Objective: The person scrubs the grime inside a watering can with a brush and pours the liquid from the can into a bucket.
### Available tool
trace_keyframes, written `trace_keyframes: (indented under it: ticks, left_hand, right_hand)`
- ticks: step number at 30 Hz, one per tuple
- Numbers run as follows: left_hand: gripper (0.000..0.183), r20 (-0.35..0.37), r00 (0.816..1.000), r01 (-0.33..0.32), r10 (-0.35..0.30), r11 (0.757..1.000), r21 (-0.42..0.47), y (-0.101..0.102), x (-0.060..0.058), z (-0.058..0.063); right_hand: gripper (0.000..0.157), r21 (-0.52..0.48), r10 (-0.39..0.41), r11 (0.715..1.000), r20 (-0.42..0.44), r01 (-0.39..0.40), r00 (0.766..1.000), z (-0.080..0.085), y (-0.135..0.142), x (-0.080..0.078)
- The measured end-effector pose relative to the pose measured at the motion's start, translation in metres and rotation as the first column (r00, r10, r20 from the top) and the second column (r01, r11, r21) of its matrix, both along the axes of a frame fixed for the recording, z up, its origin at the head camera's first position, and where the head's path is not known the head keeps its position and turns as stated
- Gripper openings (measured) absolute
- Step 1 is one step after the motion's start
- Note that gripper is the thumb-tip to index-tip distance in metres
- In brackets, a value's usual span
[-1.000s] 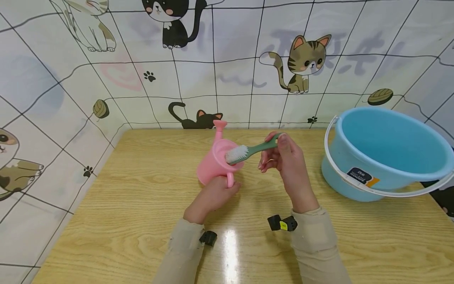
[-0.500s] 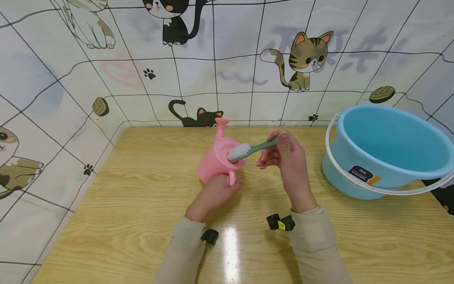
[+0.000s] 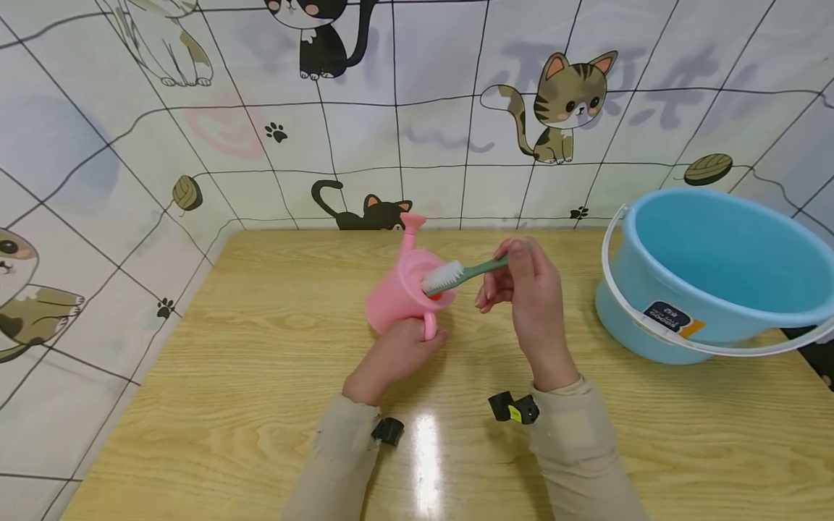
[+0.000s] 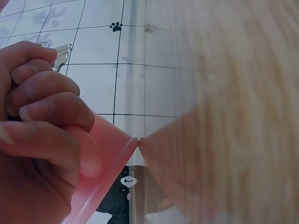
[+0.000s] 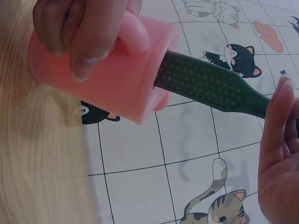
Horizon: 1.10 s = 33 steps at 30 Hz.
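A pink watering can [image 3: 391, 300] tilts over the wooden table, its wide mouth turned toward the right and its sprinkler spout toward the wall. My left hand [image 3: 394, 358] grips its handle, fingers curled round it in the left wrist view. Between thumb and fingers my right hand [image 3: 541, 311] pinches the handle end of a green scrub brush [image 3: 481, 268] with white bristles [image 3: 444, 276]. The brush head lies partly inside the can's mouth, bristles up in the head view; its dotted green back [image 5: 205, 84] shows in the right wrist view. A small red-orange patch [image 3: 436, 296] shows inside the mouth.
A large light-blue bucket [image 3: 671, 289] with a white bail handle [image 3: 641, 318] stands on the right of the wooden table [image 3: 228, 398]. Cat-printed, grid-lined sheeting [image 3: 443, 130] rises behind the table and along its left side.
The brush head has shifted slightly within the can's mouth, and the red-orange patch has come into view under it. Both hands keep their holds; the head view has shifted a little.
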<state>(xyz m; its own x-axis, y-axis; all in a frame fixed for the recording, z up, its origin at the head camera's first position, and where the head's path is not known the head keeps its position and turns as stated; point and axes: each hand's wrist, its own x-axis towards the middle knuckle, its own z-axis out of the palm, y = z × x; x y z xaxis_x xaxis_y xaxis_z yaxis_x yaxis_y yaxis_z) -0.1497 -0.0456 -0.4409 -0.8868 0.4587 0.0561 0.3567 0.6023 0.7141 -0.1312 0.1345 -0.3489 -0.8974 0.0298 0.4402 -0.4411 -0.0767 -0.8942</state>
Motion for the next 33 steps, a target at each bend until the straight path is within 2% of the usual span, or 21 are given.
trace_keyframes:
  ticks: [5, 15, 21, 29, 33]
  left_hand:
    - [0.039, -0.038, 0.999, 0.007, -0.008, 0.999, -0.032, 0.003, 0.000, 0.001]
    - [0.040, -0.042, 0.999, 0.019, -0.022, 0.998, -0.067, 0.004, 0.001, 0.002]
    - [0.041, -0.061, 0.998, 0.027, -0.032, 0.996, -0.079, 0.003, 0.001, 0.000]
    - [0.038, 0.002, 1.000, 0.012, -0.012, 0.999, -0.031, 0.001, 0.001, 0.002]
    - [0.037, 0.037, 0.999, 0.005, -0.006, 1.000, 0.010, -0.001, 0.002, 0.003]
  right_hand:
    - [0.035, 0.005, -0.015, 1.000, 0.002, 0.015, 1.000, -0.001, 0.002, -0.001]
    - [0.038, -0.043, -0.032, 0.998, 0.064, 0.035, 0.997, -0.005, 0.008, -0.005]
    - [0.041, -0.099, -0.001, 0.995, 0.110, 0.012, 0.994, -0.008, 0.011, -0.008]
    - [0.043, -0.098, 0.013, 0.995, 0.113, -0.002, 0.993, -0.001, 0.005, -0.005]
    - [0.043, -0.084, 0.023, 0.996, 0.108, -0.014, 0.994, -0.005, 0.004, -0.007]
